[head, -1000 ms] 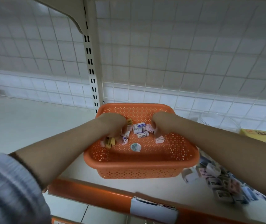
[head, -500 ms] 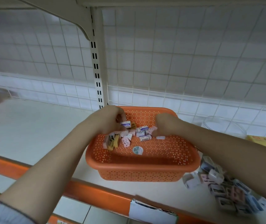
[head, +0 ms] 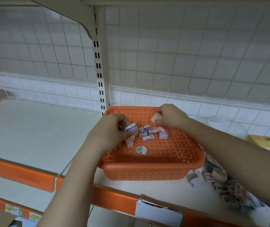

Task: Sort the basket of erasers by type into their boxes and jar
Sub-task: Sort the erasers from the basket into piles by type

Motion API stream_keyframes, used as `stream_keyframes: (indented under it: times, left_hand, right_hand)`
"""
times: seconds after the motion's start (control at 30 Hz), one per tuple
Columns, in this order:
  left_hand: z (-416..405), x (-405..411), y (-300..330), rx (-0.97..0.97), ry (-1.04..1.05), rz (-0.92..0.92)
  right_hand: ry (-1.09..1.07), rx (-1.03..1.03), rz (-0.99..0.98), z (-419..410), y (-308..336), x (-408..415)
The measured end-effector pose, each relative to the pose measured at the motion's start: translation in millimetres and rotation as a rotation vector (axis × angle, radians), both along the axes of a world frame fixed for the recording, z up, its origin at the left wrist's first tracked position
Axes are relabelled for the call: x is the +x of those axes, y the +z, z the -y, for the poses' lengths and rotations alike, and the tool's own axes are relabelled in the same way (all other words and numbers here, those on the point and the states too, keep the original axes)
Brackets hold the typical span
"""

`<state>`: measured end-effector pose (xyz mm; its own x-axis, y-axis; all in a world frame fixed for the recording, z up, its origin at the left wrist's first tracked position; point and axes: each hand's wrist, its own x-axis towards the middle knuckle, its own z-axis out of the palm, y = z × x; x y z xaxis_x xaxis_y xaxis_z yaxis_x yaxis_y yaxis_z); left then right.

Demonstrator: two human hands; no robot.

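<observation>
— Orange perforated plastic basket (head: 147, 169) sat on the white shelf (head: 32, 128), its far rim close to the wire grid back panel (head: 180, 63). Where were the erasers?

— A loose cluster of small paper-sleeved erasers (head: 149, 133) lay on the basket floor toward the back, with a round white sticker (head: 141, 150) just in front of them.

— And the hands?

— Both were inside the basket. The left hand (head: 109, 133) had its fingers curled round a white eraser with a blue "ERASER" sleeve (head: 131, 128), held just above the cluster. The right hand (head: 172, 117) pinched a pale pink wrapped eraser (head: 156, 117) near the far rim.

— Anything beside the basket?

— On its right stood a clear glass jar (head: 226, 126) and a flat yellow cardboard box (head: 266, 141). In front of those, a blurred heap of sorted erasers (head: 226, 189) lay partly under the right forearm; I could not tell what held them.
</observation>
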<state>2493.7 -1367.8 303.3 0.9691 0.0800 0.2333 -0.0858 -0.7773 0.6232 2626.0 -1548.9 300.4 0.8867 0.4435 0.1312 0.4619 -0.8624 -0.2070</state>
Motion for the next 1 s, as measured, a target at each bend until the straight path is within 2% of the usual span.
stream_keyframes:
  times: [0.1,0.27,0.43,0.57,0.63,0.83,1.0]
  left_hand:
    - [9,-2,4,-0.028,-0.022,0.049]
    - [43,-1,10,-0.059,-0.163,0.117]
    - [83,6,5,-0.070,-0.301,0.135]
    - [106,11,-3,-0.067,-0.376,0.157]
    - [115,11,-5,-0.064,-0.416,0.169]
    - [160,11,-4,-0.119,-0.523,0.206]
    - [227,8,-10,-0.158,-0.625,0.154]
  right_hand:
    - [-0.068,0.406,-0.026,32,28,-24]
    - [-0.322,0.685,-0.032,106,20,-87]
    - [-0.589,0.673,-0.035,156,-24,-124]
    - [-0.620,0.630,-0.062,169,-43,-127]
    - [-0.657,0.677,-0.033,178,-46,-134]
    - [-0.858,0.645,0.198,236,-56,-188]
    - [-0.962,0.612,0.460,299,-90,-228]
